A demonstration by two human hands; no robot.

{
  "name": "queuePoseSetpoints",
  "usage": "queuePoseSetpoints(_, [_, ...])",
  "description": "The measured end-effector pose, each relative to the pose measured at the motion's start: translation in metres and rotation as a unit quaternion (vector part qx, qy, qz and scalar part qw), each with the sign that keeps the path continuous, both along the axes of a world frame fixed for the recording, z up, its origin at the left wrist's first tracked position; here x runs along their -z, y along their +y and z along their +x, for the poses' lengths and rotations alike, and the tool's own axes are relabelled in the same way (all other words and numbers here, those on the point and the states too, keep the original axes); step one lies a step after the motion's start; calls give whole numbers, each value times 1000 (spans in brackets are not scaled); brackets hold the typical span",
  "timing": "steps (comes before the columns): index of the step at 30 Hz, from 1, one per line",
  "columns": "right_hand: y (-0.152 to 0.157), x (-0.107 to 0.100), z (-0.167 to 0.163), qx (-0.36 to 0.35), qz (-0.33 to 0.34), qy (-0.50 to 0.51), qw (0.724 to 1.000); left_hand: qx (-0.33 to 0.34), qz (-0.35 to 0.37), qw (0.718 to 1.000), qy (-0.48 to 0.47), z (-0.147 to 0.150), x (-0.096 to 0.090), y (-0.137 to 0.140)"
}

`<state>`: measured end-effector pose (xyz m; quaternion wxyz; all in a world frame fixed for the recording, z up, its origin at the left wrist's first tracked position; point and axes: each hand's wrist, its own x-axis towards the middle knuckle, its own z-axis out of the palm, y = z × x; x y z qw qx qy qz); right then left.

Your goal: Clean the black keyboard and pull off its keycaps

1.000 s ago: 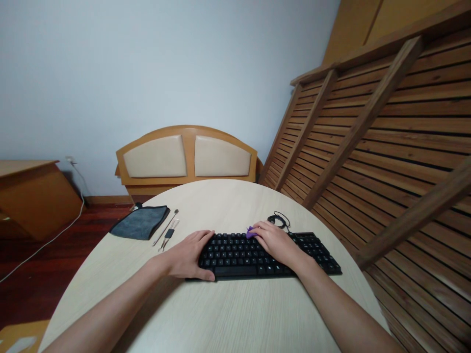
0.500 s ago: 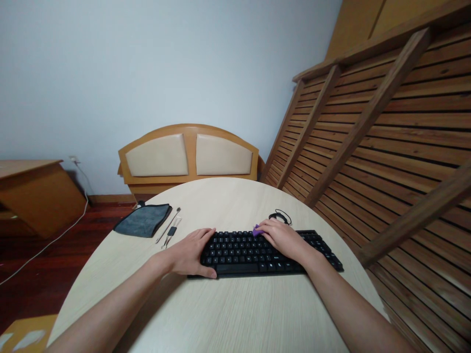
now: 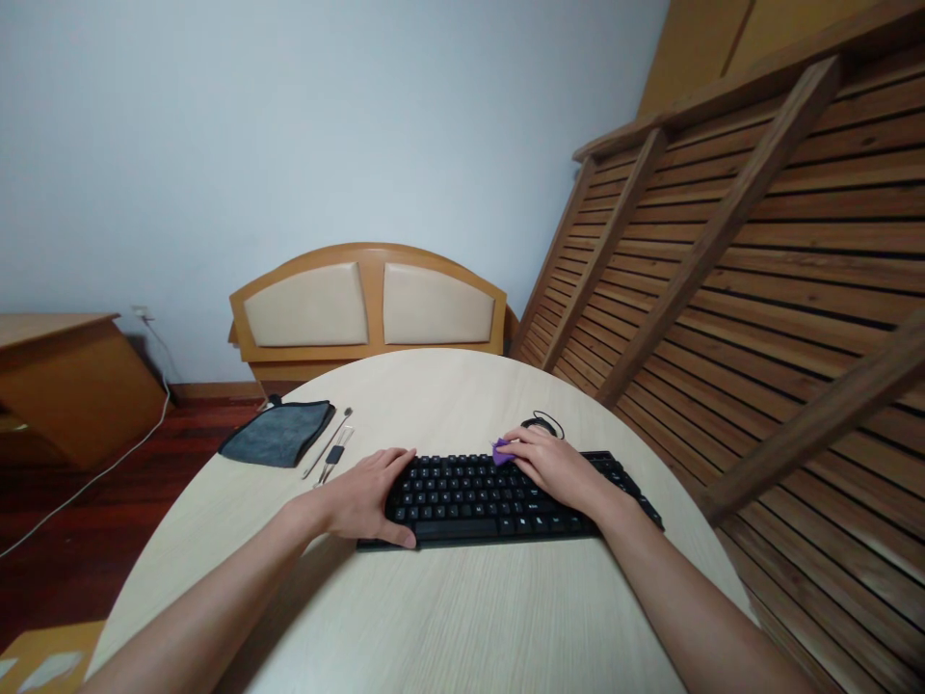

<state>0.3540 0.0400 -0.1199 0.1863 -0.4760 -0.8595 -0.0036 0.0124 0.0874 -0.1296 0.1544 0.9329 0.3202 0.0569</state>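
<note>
A black keyboard (image 3: 462, 501) lies flat on the round pale table (image 3: 462, 617). My left hand (image 3: 365, 499) grips its left end, thumb at the front edge and fingers spread over toward the back edge. Between the fingertips of my right hand (image 3: 553, 465) is a small, soft-looking purple lump (image 3: 502, 453), held against the upper rows of keys. The right palm hides part of the keys beneath it. Behind that hand sits a coiled black cable (image 3: 541, 422). Left of my left hand are a thin metal stick (image 3: 329, 441) and a dark-handled wire tool (image 3: 334, 455).
A folded grey cloth (image 3: 278, 434) lies at the table's left edge. Slatted wooden panels (image 3: 723, 289) lean close along the right side. Beyond the table stands a padded headboard (image 3: 372, 318); a wooden desk (image 3: 65, 386) and a white cord (image 3: 108, 463) are at left.
The keyboard has slid slightly left, with my left hand still gripping its end. My right hand and the purple lump have shifted a little left too.
</note>
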Motion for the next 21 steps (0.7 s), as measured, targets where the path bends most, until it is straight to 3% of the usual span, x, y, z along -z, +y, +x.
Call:
queuePoseSetpoints(7, [-1,-2,8,25,1,0,1000,-4,-1,1000,10,-1,2,2])
queuePoseSetpoints(13, [-3,-5,4,-11,-36,-8,999,-5,-3,1000,29,1,-3,-1])
queuePoseSetpoints(21, [-3,-3,10,19,-27,-35,999,3,1,1000,20,0,-3,0])
